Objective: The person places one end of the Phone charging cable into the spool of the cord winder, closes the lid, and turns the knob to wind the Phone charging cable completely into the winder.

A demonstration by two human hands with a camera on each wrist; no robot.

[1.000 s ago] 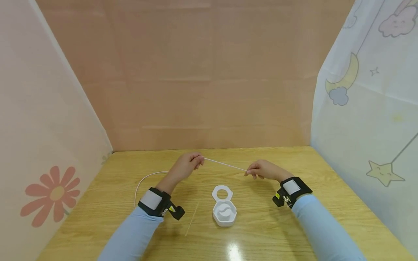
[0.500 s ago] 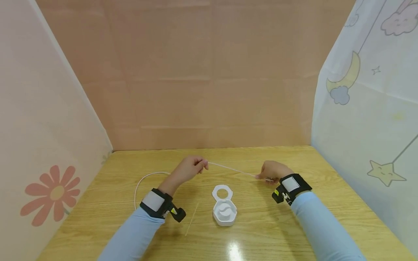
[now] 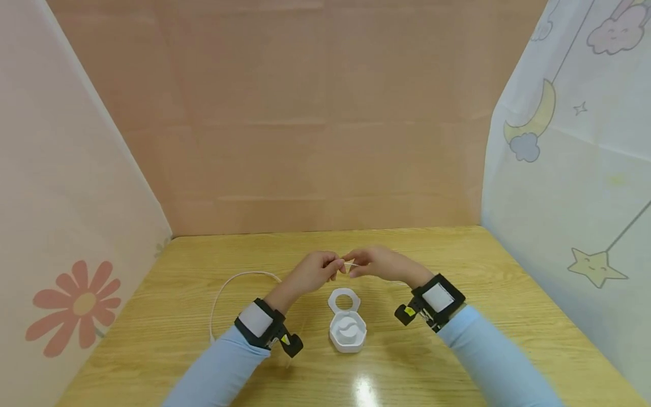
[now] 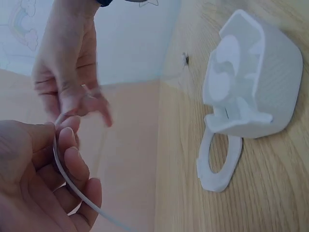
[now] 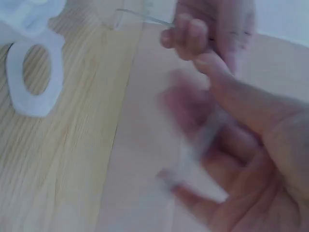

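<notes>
Both hands meet: left hand [image 3: 316,270] pinches thin, limp thread [image 4: 72,186]; right hand [image 3: 373,263] pinches it too. Light; grip near ends.

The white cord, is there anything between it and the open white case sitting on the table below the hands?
Nothing visible. Both hands, left hand and right hand, pinch the white cord in the air just behind the open white case; only bare table lies between them.
</notes>
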